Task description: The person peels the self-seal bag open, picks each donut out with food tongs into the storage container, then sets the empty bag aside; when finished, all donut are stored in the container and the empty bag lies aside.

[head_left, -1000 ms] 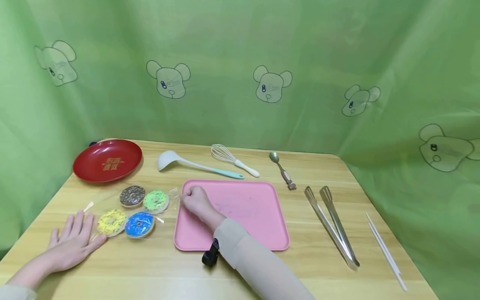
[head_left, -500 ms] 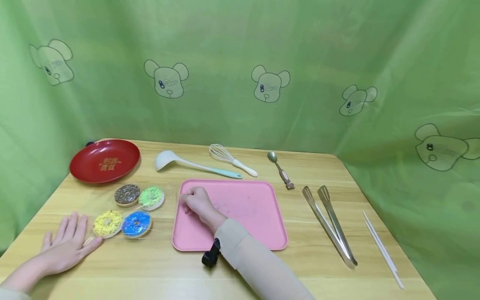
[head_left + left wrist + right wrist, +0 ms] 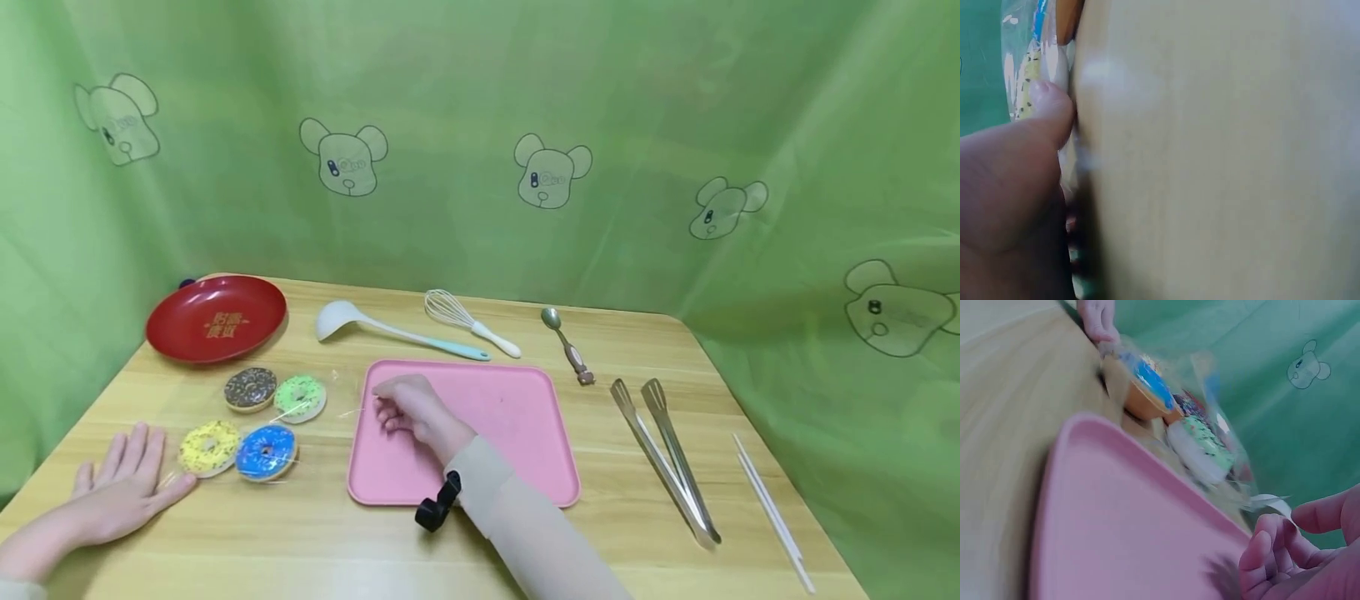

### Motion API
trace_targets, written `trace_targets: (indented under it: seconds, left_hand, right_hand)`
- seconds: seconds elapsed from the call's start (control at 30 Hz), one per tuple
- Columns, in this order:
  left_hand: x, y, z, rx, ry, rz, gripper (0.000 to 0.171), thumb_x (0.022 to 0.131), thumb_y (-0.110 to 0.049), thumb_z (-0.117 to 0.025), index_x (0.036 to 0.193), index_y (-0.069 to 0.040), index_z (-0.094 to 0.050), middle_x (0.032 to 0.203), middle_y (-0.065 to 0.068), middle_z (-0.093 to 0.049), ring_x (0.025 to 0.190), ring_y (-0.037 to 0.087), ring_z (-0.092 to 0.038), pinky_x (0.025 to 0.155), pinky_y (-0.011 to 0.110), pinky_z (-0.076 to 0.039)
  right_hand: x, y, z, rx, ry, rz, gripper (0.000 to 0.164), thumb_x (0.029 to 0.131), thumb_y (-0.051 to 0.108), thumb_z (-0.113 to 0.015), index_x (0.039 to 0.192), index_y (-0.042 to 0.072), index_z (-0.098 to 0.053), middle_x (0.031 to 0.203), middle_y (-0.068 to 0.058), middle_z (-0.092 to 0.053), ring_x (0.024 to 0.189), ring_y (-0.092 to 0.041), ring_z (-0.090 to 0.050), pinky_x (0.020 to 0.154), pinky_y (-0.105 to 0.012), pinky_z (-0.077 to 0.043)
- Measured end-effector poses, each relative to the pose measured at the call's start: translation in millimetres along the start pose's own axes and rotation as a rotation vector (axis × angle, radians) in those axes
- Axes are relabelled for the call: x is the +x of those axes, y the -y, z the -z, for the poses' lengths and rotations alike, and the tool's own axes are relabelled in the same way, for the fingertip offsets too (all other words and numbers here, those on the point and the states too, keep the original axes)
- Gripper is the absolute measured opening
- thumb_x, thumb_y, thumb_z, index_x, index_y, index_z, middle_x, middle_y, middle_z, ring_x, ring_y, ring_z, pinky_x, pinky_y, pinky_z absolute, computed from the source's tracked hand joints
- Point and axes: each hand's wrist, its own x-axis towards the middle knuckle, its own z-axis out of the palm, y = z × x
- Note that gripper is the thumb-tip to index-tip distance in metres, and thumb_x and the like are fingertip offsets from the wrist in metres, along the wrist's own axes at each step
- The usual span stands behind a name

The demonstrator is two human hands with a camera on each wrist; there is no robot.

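My left hand point(image 3: 123, 492) lies with fingers spread on the table, its thumb against the clear wrapper beside the yellow-iced doughnut point(image 3: 210, 447). A blue doughnut point(image 3: 267, 452), a green one point(image 3: 300, 398) and a dark chocolate one point(image 3: 251, 389) lie grouped with it in clear plastic. Over the left part of the pink tray point(image 3: 510, 433) hovers my right hand point(image 3: 416, 410), fingers loosely curled. In the right wrist view, a gap shows between thumb and fingers, with nothing held. The wrapper's free edge ends just left of that hand.
Behind the doughnuts is a red plate point(image 3: 217, 321). A ladle point(image 3: 397, 332), a whisk point(image 3: 471, 323) and a spoon point(image 3: 567, 346) lie beyond the tray. Metal tongs point(image 3: 667, 462) and white chopsticks point(image 3: 774, 512) lie to the right. A green curtain point(image 3: 450, 233) hangs behind the table.
My right hand was pinching the wrapper's edge; it has let go and moved slightly right, fingers loosening. The doughnuts have shifted a little left. My left hand stays flat.
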Motion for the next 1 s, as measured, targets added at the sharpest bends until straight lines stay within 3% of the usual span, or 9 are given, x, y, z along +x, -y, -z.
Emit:
trace_targets:
  seconds: [0.13, 0.27, 0.43, 0.73, 1.0]
  left_hand:
    - [1.9, -3.5, 3.0, 0.003, -0.026, -0.016, 0.098, 0.091, -0.056, -0.043, 0.139, 0.016, 0.004, 0.138, 0.043, 0.012, 0.125, 0.058, 0.016, 0.086, 0.076, 0.01]
    - [6.6, -15.8, 10.1, -0.041, -0.08, -0.093, 0.099, 0.088, -0.051, -0.055, 0.141, 0.014, -0.001, 0.139, 0.044, -0.002, 0.126, 0.06, 0.0, 0.088, 0.077, 0.001]
    - [19.5, -36.2, 21.8, -0.095, -0.15, -0.196, 0.086, 0.086, -0.043, -0.062, 0.138, 0.014, -0.024, 0.138, 0.041, -0.019, 0.125, 0.057, -0.017, 0.095, 0.072, -0.014]
    - [36.3, -57.4, 27.2, -0.144, -0.175, -0.183, 0.077, 0.085, -0.05, -0.061, 0.131, 0.01, -0.041, 0.132, 0.033, -0.039, 0.118, 0.051, -0.036, 0.093, 0.066, -0.03]
    - [46.2, -61.2, 23.8, -0.17, -0.283, -0.218, 0.038, 0.083, -0.027, -0.071, 0.104, 0.003, -0.061, 0.1, 0.02, -0.059, 0.092, 0.037, -0.055, 0.08, 0.055, -0.046]
  right_hand:
    - [-10, 5, 14, -0.008, -0.008, 0.032, 0.024, 0.087, 0.009, -0.059, 0.102, -0.009, -0.061, 0.067, -0.006, -0.059, 0.048, -0.011, -0.05, 0.042, -0.019, -0.043]
    - [-21, 9, 31, -0.004, 0.006, 0.055, 0.031, 0.091, 0.01, -0.055, 0.113, -0.011, -0.056, 0.072, -0.005, -0.058, 0.052, -0.01, -0.051, 0.046, -0.018, -0.043]
    - [-40, 14, 54, -0.005, -0.002, 0.103, 0.033, 0.093, 0.013, -0.054, 0.115, -0.012, -0.052, 0.076, -0.007, -0.059, 0.056, -0.01, -0.053, 0.05, -0.019, -0.045]
    - [-75, 9, 111, 0.064, -0.112, 0.184, 0.031, 0.093, 0.011, -0.054, 0.114, -0.011, -0.052, 0.083, -0.013, -0.062, 0.061, -0.014, -0.056, 0.054, -0.022, -0.048]
    - [-106, 1, 165, 0.07, -0.2, 0.19, 0.03, 0.094, 0.011, -0.051, 0.114, -0.011, -0.05, 0.083, -0.008, -0.062, 0.063, -0.013, -0.056, 0.057, -0.021, -0.048]
